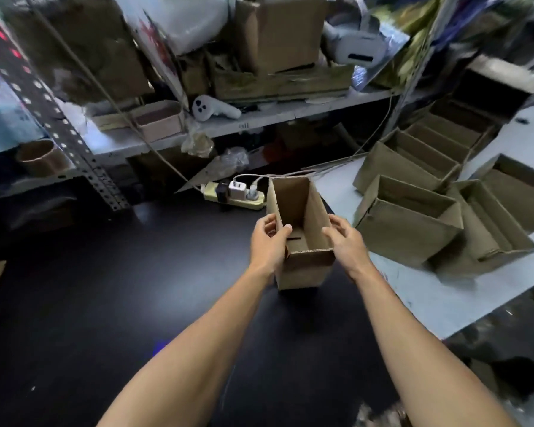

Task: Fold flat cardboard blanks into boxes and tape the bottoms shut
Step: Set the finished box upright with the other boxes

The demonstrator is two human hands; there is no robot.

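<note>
As hands (267, 240) hide box (302, 211) walls

Brown cardboard box (302, 232), upright, open-topped, seemingly folded

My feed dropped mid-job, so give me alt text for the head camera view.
Both hands hold a small open cardboard box upright over a dark table: left hand grips its left wall, right hand its right wall. Finished open boxes sit piled on the right; a power strip lies behind.
</note>
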